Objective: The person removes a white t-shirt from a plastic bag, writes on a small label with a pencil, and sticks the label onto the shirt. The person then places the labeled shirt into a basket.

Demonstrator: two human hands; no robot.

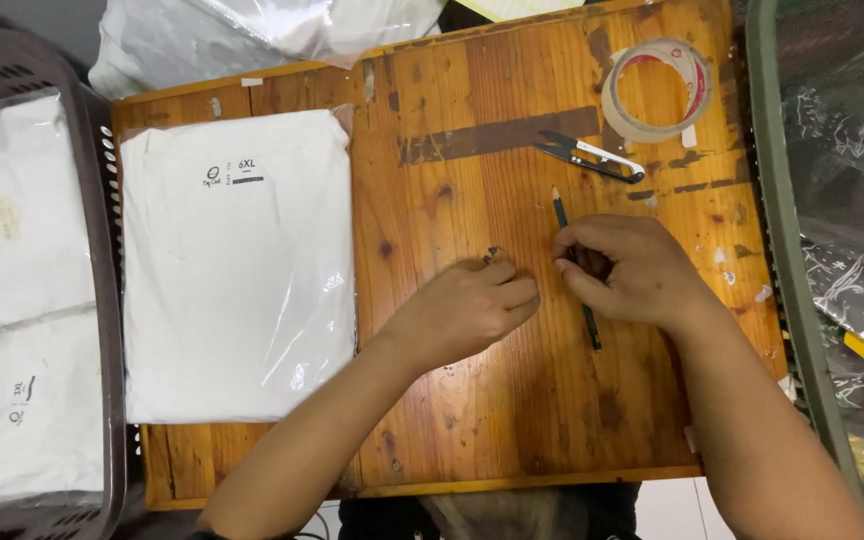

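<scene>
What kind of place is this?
Probably a clothes packing workbench. A folded white garment in a clear bag lies on the wooden table, more fill the basket, and a tape roll and thread snips sit nearby.

Flat white clear-wrapped package (237, 270) with small dark label (235, 173) on the surface, left of the left grip (472, 305), two similar white packages (17, 215) in the basket further left, crumpled clear bags (252, 35) beyond

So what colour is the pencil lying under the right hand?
Dark green, seen in the head view: the pencil lies on the wooden board under the right hand.
</scene>
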